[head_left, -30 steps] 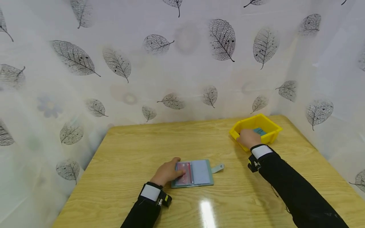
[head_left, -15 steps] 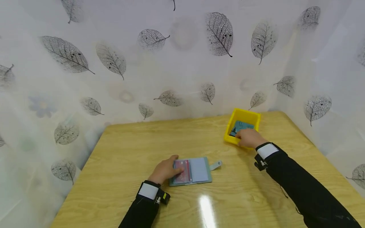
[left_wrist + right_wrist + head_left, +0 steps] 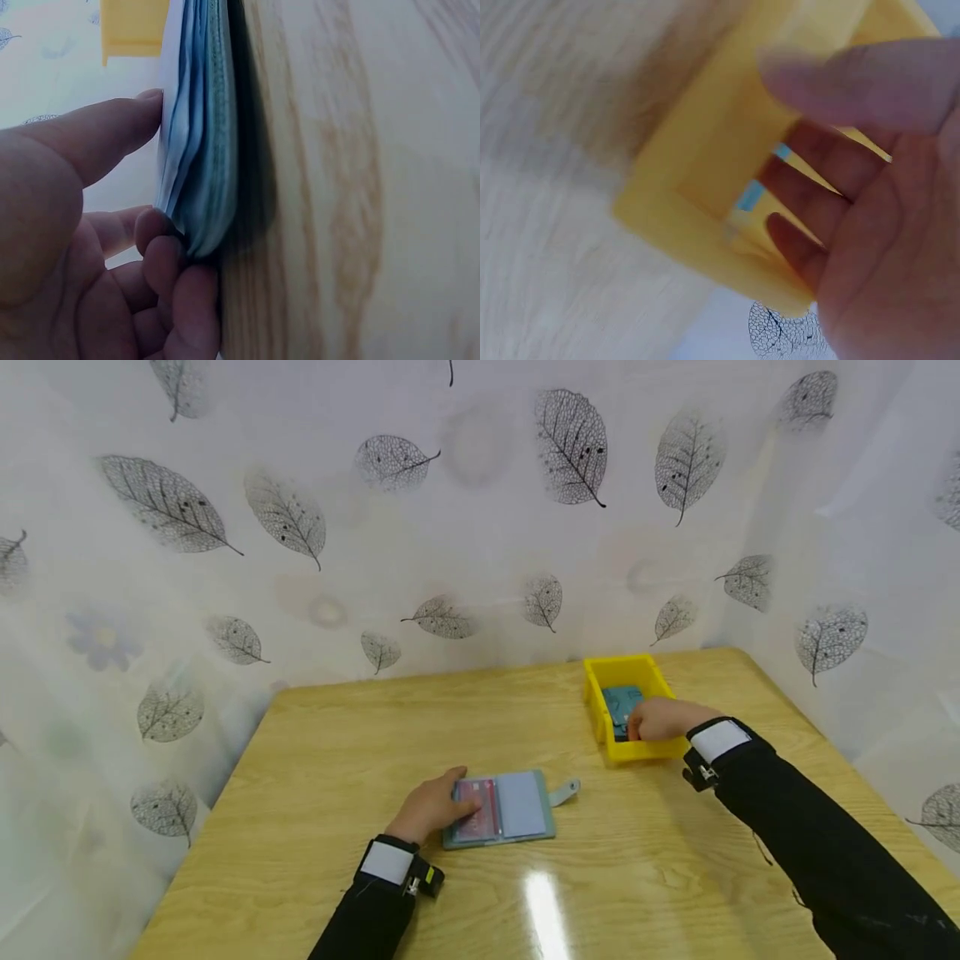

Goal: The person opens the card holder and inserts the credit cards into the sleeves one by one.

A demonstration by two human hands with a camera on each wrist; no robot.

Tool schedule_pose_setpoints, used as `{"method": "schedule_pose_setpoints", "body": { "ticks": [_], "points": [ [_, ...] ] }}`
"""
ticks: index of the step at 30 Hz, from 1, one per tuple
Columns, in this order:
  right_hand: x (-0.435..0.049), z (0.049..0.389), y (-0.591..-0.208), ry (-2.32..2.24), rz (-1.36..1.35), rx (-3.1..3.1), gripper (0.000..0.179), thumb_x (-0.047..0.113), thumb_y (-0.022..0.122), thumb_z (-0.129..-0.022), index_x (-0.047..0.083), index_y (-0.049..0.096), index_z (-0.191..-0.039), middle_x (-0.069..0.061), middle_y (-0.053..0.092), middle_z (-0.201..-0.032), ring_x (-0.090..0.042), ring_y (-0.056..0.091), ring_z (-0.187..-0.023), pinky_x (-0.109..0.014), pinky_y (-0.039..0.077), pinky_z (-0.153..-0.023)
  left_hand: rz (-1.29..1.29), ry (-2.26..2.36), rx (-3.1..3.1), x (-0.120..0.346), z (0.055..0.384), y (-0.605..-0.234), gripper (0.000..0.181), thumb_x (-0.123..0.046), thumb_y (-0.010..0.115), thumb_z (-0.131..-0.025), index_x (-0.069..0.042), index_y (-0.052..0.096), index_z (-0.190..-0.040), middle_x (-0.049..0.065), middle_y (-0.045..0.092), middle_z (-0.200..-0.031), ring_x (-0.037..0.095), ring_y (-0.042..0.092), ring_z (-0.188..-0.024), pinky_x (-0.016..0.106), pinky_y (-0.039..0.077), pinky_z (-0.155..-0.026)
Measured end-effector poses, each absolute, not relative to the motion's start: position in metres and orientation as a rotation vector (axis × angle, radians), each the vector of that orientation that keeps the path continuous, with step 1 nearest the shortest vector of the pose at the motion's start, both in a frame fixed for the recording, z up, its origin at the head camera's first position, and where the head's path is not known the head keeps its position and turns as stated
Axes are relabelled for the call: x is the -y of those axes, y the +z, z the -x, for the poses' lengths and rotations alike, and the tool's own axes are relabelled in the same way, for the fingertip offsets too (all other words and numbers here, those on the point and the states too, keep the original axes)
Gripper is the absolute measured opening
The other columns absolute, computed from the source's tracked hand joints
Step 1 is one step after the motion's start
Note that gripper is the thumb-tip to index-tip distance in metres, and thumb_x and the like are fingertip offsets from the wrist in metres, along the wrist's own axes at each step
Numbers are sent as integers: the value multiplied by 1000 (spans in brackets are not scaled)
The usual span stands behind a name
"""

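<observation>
My left hand holds the left edge of an opened teal card holder lying on the table. Its thumb lies over a clear sleeve with a red card; in the left wrist view the fingers curl against the edge of the card holder. My right hand reaches over the near right side of a yellow bin, fingers dipping inside beside teal cards. In the right wrist view the thumb stands apart from the fingers, and bits of blue show between them.
A strap with a snap sticks out from the card holder's right side. The bin stands near the back right of the wooden table. Behind the table hangs a leaf-patterned curtain.
The yellow bin has turned and shifted left, with my right hand moving from its left side to its near right side. My left hand keeps its hold on the card holder.
</observation>
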State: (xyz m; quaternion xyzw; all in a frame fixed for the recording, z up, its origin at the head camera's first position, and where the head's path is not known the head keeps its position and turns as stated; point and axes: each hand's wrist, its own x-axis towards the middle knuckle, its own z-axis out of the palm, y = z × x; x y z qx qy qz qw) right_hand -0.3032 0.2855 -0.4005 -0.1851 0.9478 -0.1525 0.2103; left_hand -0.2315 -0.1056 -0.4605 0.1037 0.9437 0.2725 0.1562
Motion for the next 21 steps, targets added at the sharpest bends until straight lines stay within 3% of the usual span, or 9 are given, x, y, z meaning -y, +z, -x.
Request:
{"method": "schedule_pose_setpoints", "body": {
  "ticks": [4,9,12,17,21],
  "points": [
    [-277,311,-411,-474,356,-2847,27,5,50,-88,-5,69,-105,-17,67,-97,-26,58,-78,-39,49,-72,-292,794,-2698,107,231,-460,67,-38,69,-90,-7,47,-144,23,57,-130,34,58,-109,51,46,-90],
    [-267,315,-437,-318,288,-2957,37,15,57,-94,-9,60,-122,-27,62,-117,-39,60,-104,-52,46,-91,-300,806,-2696,107,231,-462,66,-38,69,-90,-8,47,-144,22,58,-130,35,57,-111,51,46,-91],
    [-263,314,-446,-214,323,-2968,42,15,57,-95,-7,56,-130,-29,59,-123,-43,58,-110,-53,45,-94,-307,811,-2694,107,231,-462,66,-39,69,-90,-8,47,-144,22,58,-130,36,57,-113,52,45,-92],
    [-259,312,-451,-218,329,-3018,26,10,58,-94,-2,64,-116,-21,66,-99,-33,62,-88,-48,49,-81,-305,794,-2704,107,231,-461,66,-38,69,-90,-8,47,-144,22,58,-131,38,56,-115,52,45,-93],
    [-258,309,-451,-227,310,-3069,26,9,59,-94,-3,62,-117,-20,67,-96,-33,63,-88,-49,50,-80,-304,772,-2721,106,231,-463,67,-39,70,-89,-8,47,-144,22,57,-131,39,56,-117,53,45,-94]
  ]
}}
